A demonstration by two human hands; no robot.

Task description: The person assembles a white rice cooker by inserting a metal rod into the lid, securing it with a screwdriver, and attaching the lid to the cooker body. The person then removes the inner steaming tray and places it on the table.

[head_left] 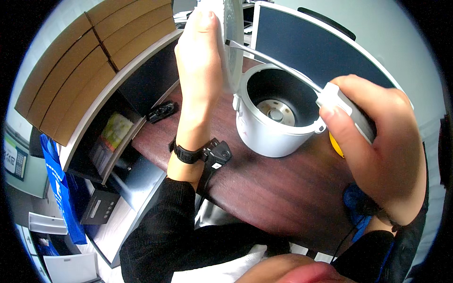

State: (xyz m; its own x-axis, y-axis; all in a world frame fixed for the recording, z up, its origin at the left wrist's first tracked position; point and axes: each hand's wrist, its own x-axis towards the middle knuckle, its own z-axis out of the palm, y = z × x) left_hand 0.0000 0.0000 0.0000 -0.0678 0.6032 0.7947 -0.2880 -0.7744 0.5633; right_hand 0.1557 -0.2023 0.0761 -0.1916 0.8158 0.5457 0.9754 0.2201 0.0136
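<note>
My left hand (200, 66) grips a pale round lid (234, 63), held up on its edge at the top of the view, so it shows nearly side-on. In my right hand (391, 132) is a screwdriver (336, 98) with a light and dark handle. Its long metal shaft points left, and the tip is at the lid's face; whether it touches cannot be made out. Below the shaft stands a white rice cooker (266, 139) without its lid. Its dark inside shows a metal heating plate (275, 112) with a round centre button.
The cooker stands on a dark reddish desk (269, 188) with a curved front edge. Blue partitions (325, 56) rise behind. A small black object (163, 112) lies left, a yellow thing (337, 144) right of the cooker. Cardboard boxes (71, 70) top the left shelf; a blue bag (61, 188) hangs below.
</note>
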